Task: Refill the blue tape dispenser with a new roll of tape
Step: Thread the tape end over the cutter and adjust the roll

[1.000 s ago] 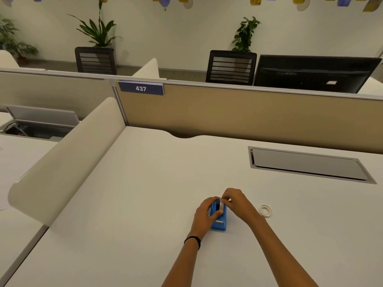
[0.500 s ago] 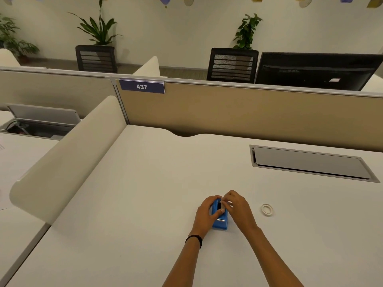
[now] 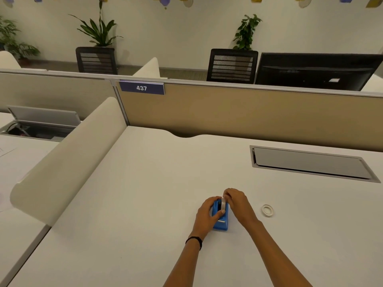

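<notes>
Left grip (image 3: 207,212) curls round the blue dispenser (image 3: 221,224), steadying it on the table (image 3: 145,204). Right grip (image 3: 238,204) pinches the new roll (image 3: 223,204). Its rim, covered a moment ago, now shows between the grips. The roll is probably seated, with threading still to do.

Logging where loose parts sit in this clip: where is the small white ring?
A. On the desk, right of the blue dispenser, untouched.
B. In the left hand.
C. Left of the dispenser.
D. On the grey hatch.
A: the white ring lies on the desk right of the blue dispenser, apart from the right hand pinching the tape roll and the left hand gripping the dispenser.
</notes>
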